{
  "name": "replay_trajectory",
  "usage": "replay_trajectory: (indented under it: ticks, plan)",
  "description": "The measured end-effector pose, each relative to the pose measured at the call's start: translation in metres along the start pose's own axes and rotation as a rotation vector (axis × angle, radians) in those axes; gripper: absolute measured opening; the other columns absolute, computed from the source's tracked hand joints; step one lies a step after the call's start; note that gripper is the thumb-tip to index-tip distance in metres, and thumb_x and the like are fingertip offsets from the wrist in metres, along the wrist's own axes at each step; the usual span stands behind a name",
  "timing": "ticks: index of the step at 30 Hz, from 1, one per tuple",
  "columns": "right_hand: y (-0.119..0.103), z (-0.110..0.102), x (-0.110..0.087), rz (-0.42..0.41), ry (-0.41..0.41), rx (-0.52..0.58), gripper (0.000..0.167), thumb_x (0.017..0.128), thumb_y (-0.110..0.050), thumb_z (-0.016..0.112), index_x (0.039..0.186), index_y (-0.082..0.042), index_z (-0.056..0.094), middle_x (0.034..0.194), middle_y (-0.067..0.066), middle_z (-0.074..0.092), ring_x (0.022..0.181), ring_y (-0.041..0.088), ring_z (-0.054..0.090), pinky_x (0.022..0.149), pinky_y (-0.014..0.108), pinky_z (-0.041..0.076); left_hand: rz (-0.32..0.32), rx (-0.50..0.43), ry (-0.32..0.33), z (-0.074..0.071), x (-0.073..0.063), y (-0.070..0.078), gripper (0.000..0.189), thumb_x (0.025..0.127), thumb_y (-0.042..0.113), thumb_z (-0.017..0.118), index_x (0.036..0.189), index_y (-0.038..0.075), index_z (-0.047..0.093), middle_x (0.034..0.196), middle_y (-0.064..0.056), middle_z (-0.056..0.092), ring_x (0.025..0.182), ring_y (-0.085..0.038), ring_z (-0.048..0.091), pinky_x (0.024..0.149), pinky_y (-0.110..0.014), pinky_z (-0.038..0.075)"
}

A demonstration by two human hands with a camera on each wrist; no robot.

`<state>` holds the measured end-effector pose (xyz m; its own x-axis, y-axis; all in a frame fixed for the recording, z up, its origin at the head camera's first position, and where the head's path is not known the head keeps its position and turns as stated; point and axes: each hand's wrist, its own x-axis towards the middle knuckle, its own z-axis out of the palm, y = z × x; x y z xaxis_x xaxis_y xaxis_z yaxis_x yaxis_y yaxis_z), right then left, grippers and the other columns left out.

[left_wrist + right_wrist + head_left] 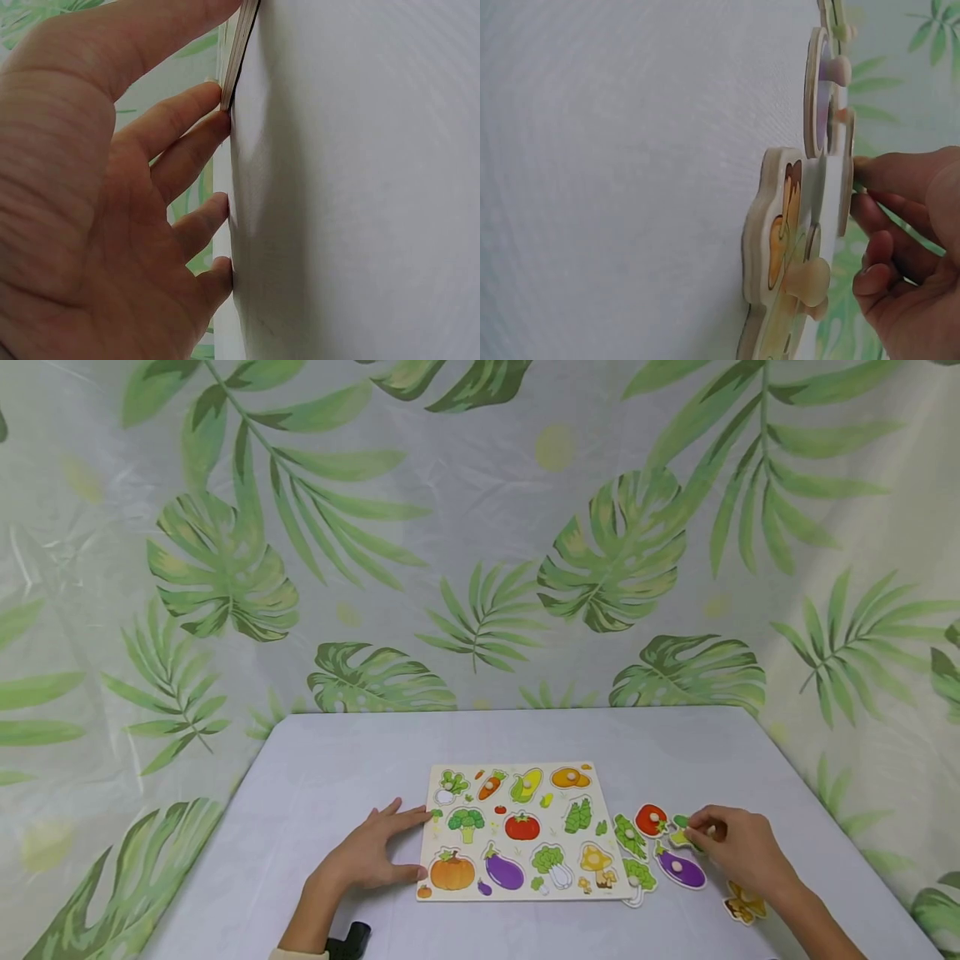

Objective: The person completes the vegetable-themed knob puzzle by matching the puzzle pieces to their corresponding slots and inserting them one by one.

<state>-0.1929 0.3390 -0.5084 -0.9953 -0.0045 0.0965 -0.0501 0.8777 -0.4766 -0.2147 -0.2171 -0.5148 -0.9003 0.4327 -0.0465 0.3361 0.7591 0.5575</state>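
Observation:
A wooden vegetable puzzle board (487, 893) lies on the table. My left hand (375, 852) is at its left edge, thumb and fingers spread and fairly straight; in the left wrist view, fingertips (214, 94) meet the board's side edge (238, 56). My right hand (742, 843) pinches the broccoli piece (678, 837), a flat wooden shape; in the right wrist view that piece (847, 176) stands at the fingertips, its knob hidden. Close by lie an eggplant piece (690, 874), a tomato piece (649, 821) and a mushroom piece (738, 906) with a wooden knob (810, 281).
Between the board and the right hand lie a long green piece (628, 835) and a leafy green piece (639, 877), close against the board's right edge. A black object (351, 941) is near the left wrist. Behind the white table (360, 739) hangs a leaf-patterned curtain (480, 527).

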Motion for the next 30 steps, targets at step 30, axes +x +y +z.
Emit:
replay_trajectory:
  ticks: [30]
  plan:
    - [-0.024, 0.009, 0.012, -0.133, 0.128, 0.034, 0.012, 0.085, -0.013, 0.083, 0.096, -0.015, 0.079, 0.081, -0.005, 0.068, 0.071, 0.008, 0.047, 0.056, 0.021, 0.038, 0.059, 0.014, 0.006, 0.002, -0.002, 0.001, 0.068, 0.08, 0.047, 0.082, 0.143, 0.028, 0.062, 0.158, -0.006, 0.049, 0.156, -0.045, 0.025, 0.124, -0.072, 0.013]
